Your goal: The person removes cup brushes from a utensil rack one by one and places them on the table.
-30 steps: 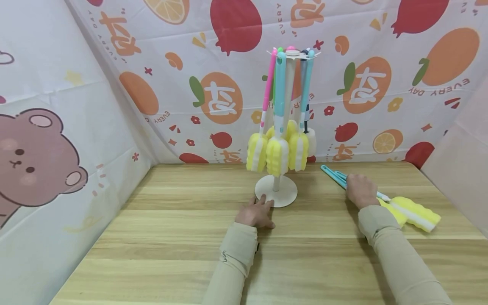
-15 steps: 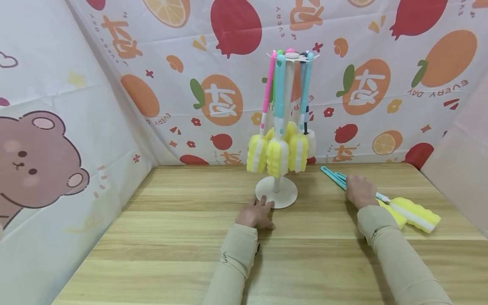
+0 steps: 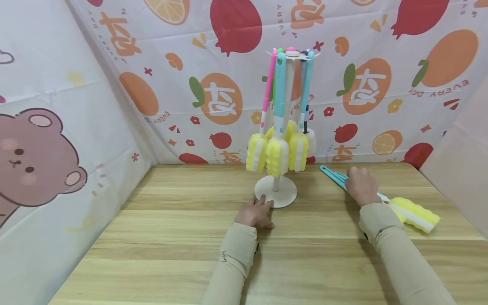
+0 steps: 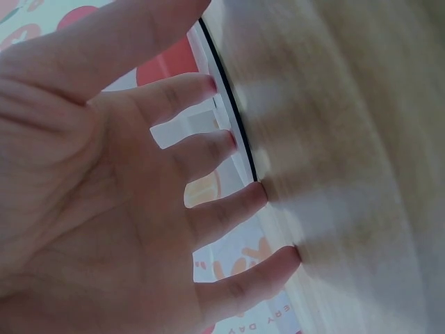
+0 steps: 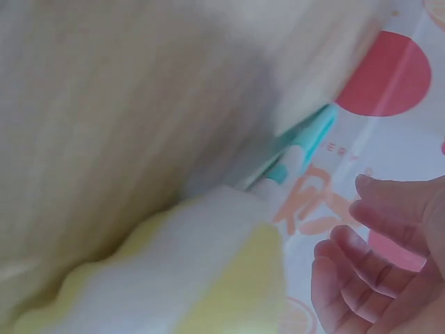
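1. In front of the white brush stand [image 3: 290, 87], the left hand [image 3: 254, 213] has its fingers spread, fingertips at the rim of the round base [image 3: 284, 197].
2. Right of the stand, the right hand [image 3: 361, 184] is over two yellow-and-white sponge bottle brushes [image 3: 415, 214] on the desk [image 3: 171, 237]; its fingers bend loosely and appear to hold nothing.
3. The step seems to be reaching for or releasing a brush; I cannot tell which. Picking one up would call for closing on one turquoise handle [image 3: 331, 175], base steadied.
4. On the stand, six hanging brushes [image 3: 277, 157] are countable: five yellow-headed, one white-headed.
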`<state>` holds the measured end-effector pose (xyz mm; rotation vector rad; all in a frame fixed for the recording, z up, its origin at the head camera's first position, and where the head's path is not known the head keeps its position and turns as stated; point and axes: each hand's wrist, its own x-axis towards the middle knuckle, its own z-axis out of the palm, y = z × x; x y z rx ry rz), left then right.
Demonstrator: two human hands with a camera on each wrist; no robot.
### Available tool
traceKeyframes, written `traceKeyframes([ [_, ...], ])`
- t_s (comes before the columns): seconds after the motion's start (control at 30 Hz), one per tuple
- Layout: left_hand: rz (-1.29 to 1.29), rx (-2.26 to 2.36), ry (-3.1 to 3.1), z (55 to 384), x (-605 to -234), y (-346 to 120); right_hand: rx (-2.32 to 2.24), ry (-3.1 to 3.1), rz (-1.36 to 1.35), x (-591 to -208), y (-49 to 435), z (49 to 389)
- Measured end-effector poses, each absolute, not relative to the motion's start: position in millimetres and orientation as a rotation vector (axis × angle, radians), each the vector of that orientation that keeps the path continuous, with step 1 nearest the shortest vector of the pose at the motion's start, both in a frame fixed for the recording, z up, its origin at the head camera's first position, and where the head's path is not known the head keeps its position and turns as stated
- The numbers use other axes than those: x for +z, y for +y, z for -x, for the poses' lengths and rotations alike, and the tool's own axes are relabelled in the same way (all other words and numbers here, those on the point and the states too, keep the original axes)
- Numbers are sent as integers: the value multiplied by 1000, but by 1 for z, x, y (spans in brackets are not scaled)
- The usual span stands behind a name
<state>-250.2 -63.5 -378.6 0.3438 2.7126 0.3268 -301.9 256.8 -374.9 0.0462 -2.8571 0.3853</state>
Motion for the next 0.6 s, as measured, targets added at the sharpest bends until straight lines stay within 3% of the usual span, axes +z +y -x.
traceKeyframes([
  [0.6,-336,351,2709,248,-376,-65,682,-2654,-47,-347,240,297],
])
